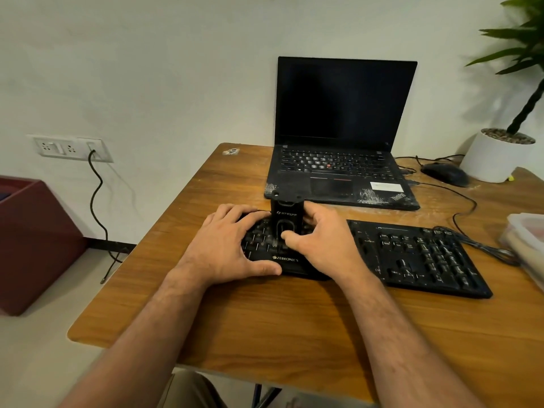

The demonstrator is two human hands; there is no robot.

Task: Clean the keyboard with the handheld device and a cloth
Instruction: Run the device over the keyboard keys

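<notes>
The device (pixel 287 222) stands upright on the keyboard (pixel 412 257), left of its middle. The right hand (pixel 321 242) wraps its body, thumb on the front; the left hand (pixel 229 242), fingers spread, presses the keyboard down. It looks rigid, light and smooth; hold it mid-body.

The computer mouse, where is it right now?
In the head view the mouse sits at the far right of the table, between the laptop and the white plant pot.
</notes>
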